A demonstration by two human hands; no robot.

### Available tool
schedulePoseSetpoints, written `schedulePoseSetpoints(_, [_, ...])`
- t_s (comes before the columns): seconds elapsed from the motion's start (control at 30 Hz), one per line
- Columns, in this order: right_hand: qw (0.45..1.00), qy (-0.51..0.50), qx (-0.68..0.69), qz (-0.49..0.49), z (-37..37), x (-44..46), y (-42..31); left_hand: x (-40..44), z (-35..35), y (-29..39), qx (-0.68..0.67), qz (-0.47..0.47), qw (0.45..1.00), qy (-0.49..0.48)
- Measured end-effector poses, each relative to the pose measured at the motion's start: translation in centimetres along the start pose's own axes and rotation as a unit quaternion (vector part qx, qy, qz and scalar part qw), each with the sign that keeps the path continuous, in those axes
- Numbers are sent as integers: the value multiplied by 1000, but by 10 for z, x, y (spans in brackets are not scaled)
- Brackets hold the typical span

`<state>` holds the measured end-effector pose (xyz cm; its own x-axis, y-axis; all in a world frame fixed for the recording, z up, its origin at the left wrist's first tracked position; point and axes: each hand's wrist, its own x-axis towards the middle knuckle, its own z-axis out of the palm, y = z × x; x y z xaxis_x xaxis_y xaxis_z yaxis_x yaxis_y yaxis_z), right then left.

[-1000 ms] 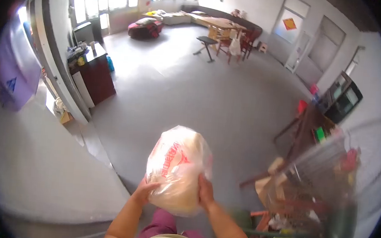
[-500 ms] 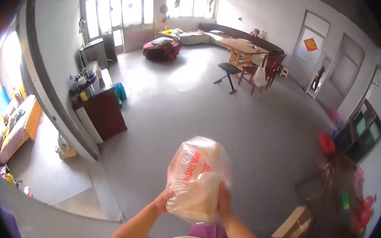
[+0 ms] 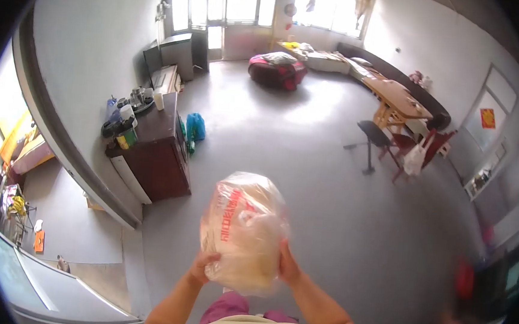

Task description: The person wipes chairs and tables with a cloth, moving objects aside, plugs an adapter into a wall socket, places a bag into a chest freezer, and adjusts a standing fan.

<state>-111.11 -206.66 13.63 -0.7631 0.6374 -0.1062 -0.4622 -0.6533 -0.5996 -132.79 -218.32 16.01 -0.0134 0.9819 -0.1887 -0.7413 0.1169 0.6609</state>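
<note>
In front of my body I hold a large, translucent plastic bag [image 3: 245, 230] with red printing and pale yellowish contents that I cannot make out. My left hand [image 3: 204, 266] grips its lower left side, the fingers pressed against the plastic. On the opposite side, my right hand [image 3: 288, 262] clasps the lower right of the bag. The bag hangs above the grey floor, below and to the right of a dark red cabinet [image 3: 172, 162] in the view.
A doorway frame [image 3: 74, 143] stands at left, with another room beyond it. Cups and containers crowd the cabinet top, and a blue bag [image 3: 195, 126] lies beside it. Farther off are a red-covered round seat [image 3: 276, 71], a black stool [image 3: 373, 134] and a wooden table [image 3: 396, 96].
My view has turned left, so the room's furniture appears farther right. The bag stays between both hands and sits slightly farther left in view. My purple-clad legs show more.
</note>
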Motion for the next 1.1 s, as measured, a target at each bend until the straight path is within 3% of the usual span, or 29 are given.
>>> schedulePoseSetpoints(0.1, [994,-75,8,75,-39,100,-21,73,-31,49,38,33,999,14])
schedulePoseSetpoints(0.3, [984,72,-79,140,-54,262,-77,230,-74,130,36,39,998,25])
schedulePoseSetpoints(0.4, [982,54,-110,143,-62,343,-121,314,-79,173,29,23,999,18])
schedulePoseSetpoints(0.6, [982,109,-86,131,-73,499,-207,491,-96,241,46,63,997,3])
schedulePoseSetpoints(0.7, [948,102,-182,240,-104,593,-271,589,-94,282,54,94,994,21])
schedulePoseSetpoints(0.8, [946,88,-116,289,-132,692,-297,658,-105,319,48,111,991,52])
schedulePoseSetpoints(0.9, [930,47,-142,335,-93,777,-370,731,-129,367,21,103,991,83])
schedulePoseSetpoints(1.03, [941,4,-159,300,-78,898,-401,809,-138,447,42,131,985,108])
schedulePoseSetpoints(1.1, [937,32,-165,306,-96,964,-399,861,-156,483,50,126,985,108])
